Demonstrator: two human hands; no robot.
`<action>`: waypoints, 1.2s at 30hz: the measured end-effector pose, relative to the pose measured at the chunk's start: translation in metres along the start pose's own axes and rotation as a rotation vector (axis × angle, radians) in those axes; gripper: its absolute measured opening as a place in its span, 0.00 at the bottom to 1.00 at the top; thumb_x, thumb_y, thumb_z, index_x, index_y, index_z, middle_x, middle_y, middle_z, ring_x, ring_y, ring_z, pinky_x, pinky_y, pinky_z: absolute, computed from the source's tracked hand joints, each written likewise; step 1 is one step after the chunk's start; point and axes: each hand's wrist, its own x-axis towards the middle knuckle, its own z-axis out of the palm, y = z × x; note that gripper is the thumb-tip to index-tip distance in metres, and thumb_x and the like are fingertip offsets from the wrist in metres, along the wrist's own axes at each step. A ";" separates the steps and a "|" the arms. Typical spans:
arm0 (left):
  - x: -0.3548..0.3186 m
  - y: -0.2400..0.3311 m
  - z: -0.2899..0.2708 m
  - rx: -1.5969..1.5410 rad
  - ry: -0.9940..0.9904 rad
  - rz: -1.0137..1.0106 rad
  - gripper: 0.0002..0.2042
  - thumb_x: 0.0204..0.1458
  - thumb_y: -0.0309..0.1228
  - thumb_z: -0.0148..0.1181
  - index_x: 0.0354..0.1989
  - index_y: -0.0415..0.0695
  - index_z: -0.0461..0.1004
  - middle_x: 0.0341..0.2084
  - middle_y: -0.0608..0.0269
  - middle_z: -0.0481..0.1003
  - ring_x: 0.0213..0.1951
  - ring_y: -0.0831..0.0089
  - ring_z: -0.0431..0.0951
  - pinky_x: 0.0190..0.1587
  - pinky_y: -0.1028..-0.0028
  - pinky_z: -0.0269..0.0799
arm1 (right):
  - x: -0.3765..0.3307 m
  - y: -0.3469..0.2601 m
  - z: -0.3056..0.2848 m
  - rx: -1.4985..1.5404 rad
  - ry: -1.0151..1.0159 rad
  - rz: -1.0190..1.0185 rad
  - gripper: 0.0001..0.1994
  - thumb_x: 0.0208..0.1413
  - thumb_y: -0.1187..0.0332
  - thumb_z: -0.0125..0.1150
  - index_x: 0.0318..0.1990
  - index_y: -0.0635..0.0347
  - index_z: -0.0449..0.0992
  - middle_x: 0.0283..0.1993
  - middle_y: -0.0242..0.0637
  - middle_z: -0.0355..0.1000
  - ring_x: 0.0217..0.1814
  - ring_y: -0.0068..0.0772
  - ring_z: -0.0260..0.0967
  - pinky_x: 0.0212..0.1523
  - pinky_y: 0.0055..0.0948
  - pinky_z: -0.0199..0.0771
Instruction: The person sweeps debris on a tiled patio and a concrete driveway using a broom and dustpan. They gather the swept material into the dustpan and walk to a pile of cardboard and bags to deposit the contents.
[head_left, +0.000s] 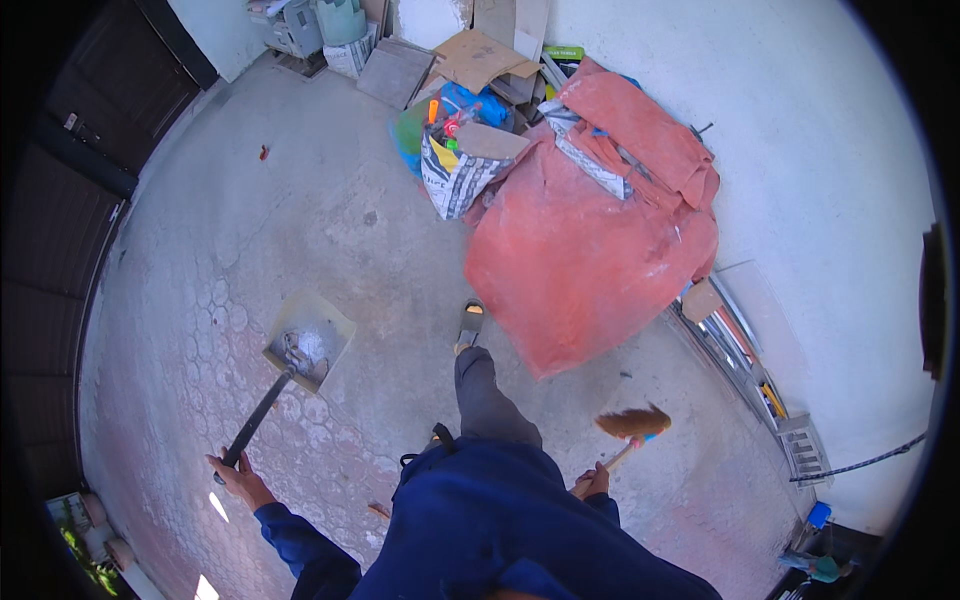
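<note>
On the left, my left hand (243, 480) is wrapped round the black handle of a long-handled dustpan (338, 328). Grey dust and some debris (305, 350) lie in its pale pan, which is low over or on the floor; I cannot tell which. My right hand (591, 482), at the right of my body, grips the light wooden handle of a broom (632, 421). The broom's brown bristles point away from me, with a coloured binding where they meet the handle. Part of the right hand is hidden by my sleeve and body.
A large red tarp (570, 270) covers a heap ahead on the right. Beside it stands a white printed sack (455, 175) stuffed with rubbish. Cardboard (480, 62) leans at the far wall. Metal lengths (730, 335) lie along the right wall. Dark doors (60, 220) line the left.
</note>
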 end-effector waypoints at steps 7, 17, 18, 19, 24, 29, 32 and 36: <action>-0.035 0.070 0.337 0.067 -0.179 0.227 0.32 0.48 0.55 0.63 0.47 0.35 0.69 0.37 0.49 0.78 0.37 0.60 0.80 0.33 0.74 0.80 | 0.033 -0.047 0.173 0.298 0.089 0.170 0.14 0.57 0.58 0.52 0.24 0.48 0.58 0.12 0.21 0.55 0.11 0.21 0.55 0.14 0.23 0.61; -0.102 0.180 0.735 -0.184 -0.313 0.637 0.20 0.48 0.47 0.67 0.21 0.41 0.72 0.14 0.65 0.72 0.18 0.77 0.69 0.32 0.71 0.73 | 0.015 -0.011 0.278 0.424 0.055 0.036 0.18 0.57 0.55 0.55 0.19 0.46 0.58 0.12 0.21 0.54 0.12 0.18 0.53 0.15 0.21 0.60; -0.108 0.179 0.764 -0.196 -0.373 0.617 0.19 0.48 0.45 0.68 0.20 0.43 0.71 0.13 0.66 0.70 0.18 0.77 0.69 0.31 0.72 0.73 | 0.007 0.000 0.293 0.464 0.061 0.046 0.18 0.57 0.55 0.55 0.19 0.46 0.58 0.12 0.21 0.54 0.12 0.18 0.53 0.15 0.21 0.60; -0.114 0.178 0.790 -0.200 -0.433 0.575 0.18 0.47 0.43 0.69 0.19 0.44 0.71 0.12 0.67 0.68 0.18 0.78 0.68 0.31 0.72 0.73 | -0.001 0.011 0.311 0.495 0.015 0.060 0.19 0.56 0.55 0.56 0.19 0.46 0.58 0.12 0.21 0.54 0.12 0.17 0.52 0.15 0.21 0.60; -0.138 0.173 0.899 -0.146 -0.694 0.535 0.18 0.51 0.42 0.66 0.19 0.48 0.66 0.13 0.71 0.62 0.18 0.80 0.61 0.32 0.72 0.70 | -0.064 0.058 0.424 0.545 0.158 -0.049 0.20 0.55 0.54 0.58 0.18 0.45 0.58 0.12 0.21 0.53 0.12 0.16 0.51 0.15 0.19 0.58; -0.154 0.170 0.976 -0.027 -1.210 0.480 0.20 0.59 0.47 0.54 0.21 0.49 0.58 0.17 0.71 0.54 0.23 0.79 0.55 0.41 0.71 0.62 | -0.111 0.103 0.451 0.671 0.199 -0.050 0.21 0.55 0.53 0.59 0.16 0.45 0.57 0.12 0.21 0.54 0.12 0.16 0.51 0.15 0.18 0.58; -0.168 0.158 1.006 -0.028 -1.300 0.484 0.19 0.60 0.47 0.52 0.23 0.49 0.59 0.18 0.71 0.54 0.23 0.79 0.55 0.38 0.70 0.61 | -0.125 0.121 0.445 0.766 0.183 0.062 0.21 0.56 0.55 0.58 0.16 0.46 0.58 0.12 0.20 0.55 0.12 0.16 0.53 0.15 0.18 0.60; -0.198 0.137 1.024 -0.047 -1.438 0.570 0.19 0.60 0.46 0.52 0.23 0.48 0.59 0.16 0.71 0.55 0.22 0.80 0.56 0.32 0.73 0.61 | -0.139 0.128 0.463 0.969 0.265 0.089 0.19 0.56 0.57 0.58 0.18 0.47 0.59 0.12 0.20 0.55 0.12 0.16 0.54 0.15 0.19 0.63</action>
